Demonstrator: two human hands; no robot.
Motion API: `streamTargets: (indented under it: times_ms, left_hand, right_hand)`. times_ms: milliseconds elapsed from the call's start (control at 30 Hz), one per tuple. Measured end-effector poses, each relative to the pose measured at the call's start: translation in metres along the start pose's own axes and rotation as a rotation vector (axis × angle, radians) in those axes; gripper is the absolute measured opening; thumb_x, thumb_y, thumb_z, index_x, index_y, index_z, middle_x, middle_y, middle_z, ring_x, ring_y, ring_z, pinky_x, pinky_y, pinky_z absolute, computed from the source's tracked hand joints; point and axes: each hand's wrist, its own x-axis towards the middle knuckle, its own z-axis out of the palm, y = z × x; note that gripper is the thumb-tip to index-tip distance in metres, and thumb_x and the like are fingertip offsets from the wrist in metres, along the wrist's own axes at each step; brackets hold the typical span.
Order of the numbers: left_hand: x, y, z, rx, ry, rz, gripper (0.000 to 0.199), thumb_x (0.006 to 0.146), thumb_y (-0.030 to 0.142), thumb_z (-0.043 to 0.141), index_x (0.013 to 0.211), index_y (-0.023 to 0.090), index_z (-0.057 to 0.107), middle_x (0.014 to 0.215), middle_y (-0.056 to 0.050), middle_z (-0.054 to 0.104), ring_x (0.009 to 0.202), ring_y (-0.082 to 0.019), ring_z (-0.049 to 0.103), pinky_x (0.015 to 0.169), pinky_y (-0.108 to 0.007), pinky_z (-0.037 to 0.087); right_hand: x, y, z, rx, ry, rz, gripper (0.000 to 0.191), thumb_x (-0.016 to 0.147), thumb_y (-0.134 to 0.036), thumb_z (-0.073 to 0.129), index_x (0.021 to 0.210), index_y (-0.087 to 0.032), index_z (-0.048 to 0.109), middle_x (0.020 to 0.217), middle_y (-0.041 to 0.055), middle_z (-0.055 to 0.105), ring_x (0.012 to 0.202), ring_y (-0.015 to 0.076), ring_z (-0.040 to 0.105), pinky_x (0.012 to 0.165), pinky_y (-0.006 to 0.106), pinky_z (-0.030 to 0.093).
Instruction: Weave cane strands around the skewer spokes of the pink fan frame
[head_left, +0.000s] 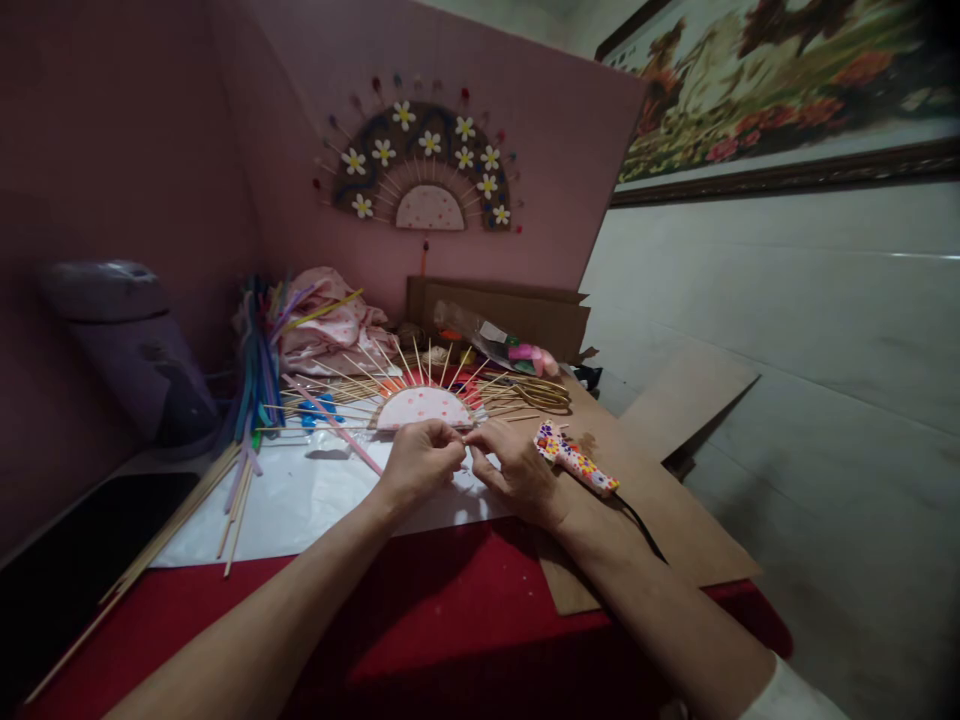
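Note:
My left hand (426,460) and my right hand (514,468) meet at the fingertips over the white sheet (300,500), just in front of a half-round piece (424,406) covered in pale pink dotted cloth. Thin wooden sticks (375,366) fan out from behind that piece. Both hands are closed in a pinch; whatever lies between the fingertips is too small to make out. Beside my right wrist lies a flower-patterned glue gun (576,459) with a black cord.
Pipe cleaners (255,370) and long sticks (172,510) lie at left, near a purple container (135,350). Pink cloth (330,320), a plastic bag (472,330) and cardboard (675,530) surround the work. A flowered fan (431,140) hangs behind.

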Motion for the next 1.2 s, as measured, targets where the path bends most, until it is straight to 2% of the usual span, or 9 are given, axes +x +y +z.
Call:
streamTargets:
  times_ms: [167, 367, 567, 733, 900, 1067, 1200]
  left_hand:
    - [-0.001, -0.002, -0.001, 0.117, 0.049, 0.08, 0.008, 0.061, 0.018, 0.05, 0.054, 0.017, 0.053, 0.043, 0.004, 0.052, 0.038, -0.009, 0.049, 0.038, -0.019, 0.037]
    - [0.0, -0.002, 0.0, 0.085, 0.041, 0.041, 0.008, 0.061, 0.02, 0.05, 0.055, 0.017, 0.054, 0.043, 0.004, 0.052, 0.036, -0.009, 0.047, 0.035, -0.02, 0.038]
    - [0.001, 0.003, -0.005, -0.128, -0.004, -0.037, 0.007, 0.062, 0.021, 0.056, 0.06, 0.015, 0.054, 0.048, 0.003, 0.054, 0.041, -0.01, 0.05, 0.04, -0.022, 0.044]
    - [-0.001, 0.011, -0.007, -0.258, -0.03, -0.024, 0.021, 0.067, 0.033, 0.062, 0.065, 0.013, 0.055, 0.055, 0.001, 0.058, 0.047, -0.01, 0.055, 0.045, -0.023, 0.046]
    - [0.0, 0.007, -0.004, -0.158, -0.04, 0.082, 0.021, 0.072, 0.034, 0.059, 0.068, 0.014, 0.055, 0.058, 0.0, 0.059, 0.05, -0.01, 0.054, 0.046, -0.021, 0.044]
    - [-0.002, 0.004, -0.005, 0.016, -0.044, 0.141, 0.019, 0.075, 0.032, 0.055, 0.067, 0.015, 0.053, 0.06, -0.001, 0.058, 0.055, -0.011, 0.055, 0.05, -0.022, 0.045]
    - [-0.002, 0.003, -0.006, 0.056, -0.079, 0.171, 0.017, 0.075, 0.032, 0.053, 0.067, 0.016, 0.054, 0.063, -0.001, 0.059, 0.057, -0.012, 0.055, 0.051, -0.022, 0.044]
  right_hand:
    - [0.0, 0.001, 0.0, 0.023, 0.008, -0.016, 0.009, 0.081, -0.013, 0.047, 0.085, -0.017, 0.054, 0.078, 0.0044, 0.056, 0.075, 0.0169, 0.051, 0.069, 0.029, 0.041]
    - [0.0, 0.002, 0.0, 0.08, 0.032, -0.007, 0.009, 0.081, -0.014, 0.048, 0.083, -0.018, 0.055, 0.076, 0.0037, 0.056, 0.074, 0.016, 0.051, 0.068, 0.028, 0.04]
    - [0.003, -0.005, -0.002, 0.252, -0.006, 0.186, 0.014, 0.087, -0.023, 0.044, 0.084, -0.018, 0.057, 0.073, 0.001, 0.059, 0.068, 0.0126, 0.053, 0.065, 0.025, 0.039]
    - [0.005, -0.009, -0.001, 0.467, 0.021, 0.333, 0.025, 0.088, -0.035, 0.043, 0.079, -0.017, 0.058, 0.069, 0.0003, 0.058, 0.061, 0.0107, 0.051, 0.059, 0.023, 0.04]
    - [0.006, -0.01, 0.001, 0.562, 0.03, 0.36, 0.03, 0.089, -0.036, 0.041, 0.072, -0.017, 0.057, 0.065, -0.0004, 0.055, 0.058, 0.0101, 0.05, 0.057, 0.023, 0.04]
    - [0.005, -0.01, 0.002, 0.683, 0.051, 0.4, 0.019, 0.086, -0.032, 0.046, 0.081, -0.017, 0.056, 0.064, -0.0013, 0.057, 0.055, 0.0097, 0.052, 0.054, 0.022, 0.041]
    - [0.005, -0.01, 0.003, 0.658, 0.046, 0.413, 0.018, 0.084, -0.03, 0.048, 0.076, -0.017, 0.057, 0.062, -0.0017, 0.056, 0.054, 0.01, 0.051, 0.052, 0.022, 0.04]
